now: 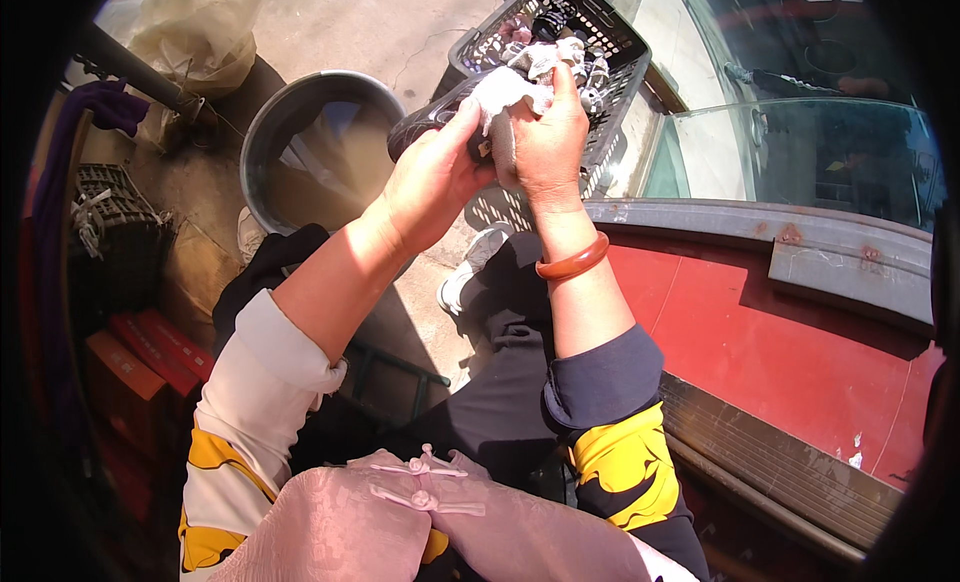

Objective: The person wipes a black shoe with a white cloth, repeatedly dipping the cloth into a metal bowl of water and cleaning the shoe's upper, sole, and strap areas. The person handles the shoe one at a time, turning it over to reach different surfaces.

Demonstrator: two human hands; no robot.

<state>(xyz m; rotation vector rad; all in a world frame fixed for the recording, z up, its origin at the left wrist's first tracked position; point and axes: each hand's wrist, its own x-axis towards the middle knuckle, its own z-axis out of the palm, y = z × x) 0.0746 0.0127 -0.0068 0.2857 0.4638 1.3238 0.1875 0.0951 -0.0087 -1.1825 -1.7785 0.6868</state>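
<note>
My left hand [432,182] is closed round a dark, rounded thing that looks like a black shoe [428,120], held up in front of me. Against it my right hand [552,147] grips a bunched white cloth [503,90], thumb pointing away from me. The cloth covers part of the shoe, and my hands hide more of it. Just beyond my right hand is a black plastic basket [632,70] with slotted sides. Several shoe-like things in black, white and pink lie in it, too small to make out well.
A grey round tub [252,150] of murky water stands left of my hands. To the right are a red panel [800,352] with a metal ledge [850,232] and glass. Red boxes [150,352] and a dark crate [115,217] sit at the left, below a plastic bag [205,42].
</note>
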